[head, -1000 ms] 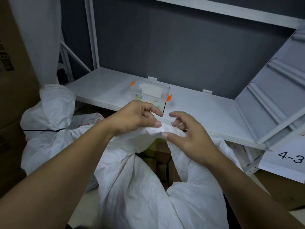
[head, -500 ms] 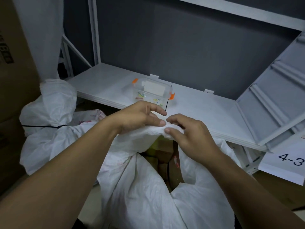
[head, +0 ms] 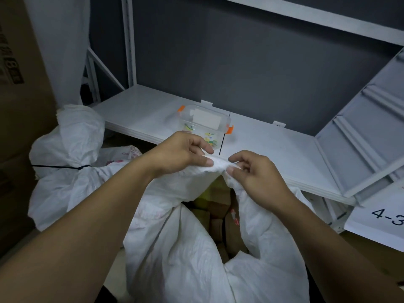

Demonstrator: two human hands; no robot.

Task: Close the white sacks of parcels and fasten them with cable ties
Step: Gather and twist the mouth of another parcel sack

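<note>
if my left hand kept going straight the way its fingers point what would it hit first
Most likely your right hand. The left hand points rightward along the pinched rim of the open sack, and the right hand's fingertips grip that same rim just beyond it. Depth is hard to judge from one view.

Both hands pinched the far rim of the open white sack: left hand and right hand close together. Brown parcels showed inside. A tied sack stood left; a clear box sat on the shelf.
</note>
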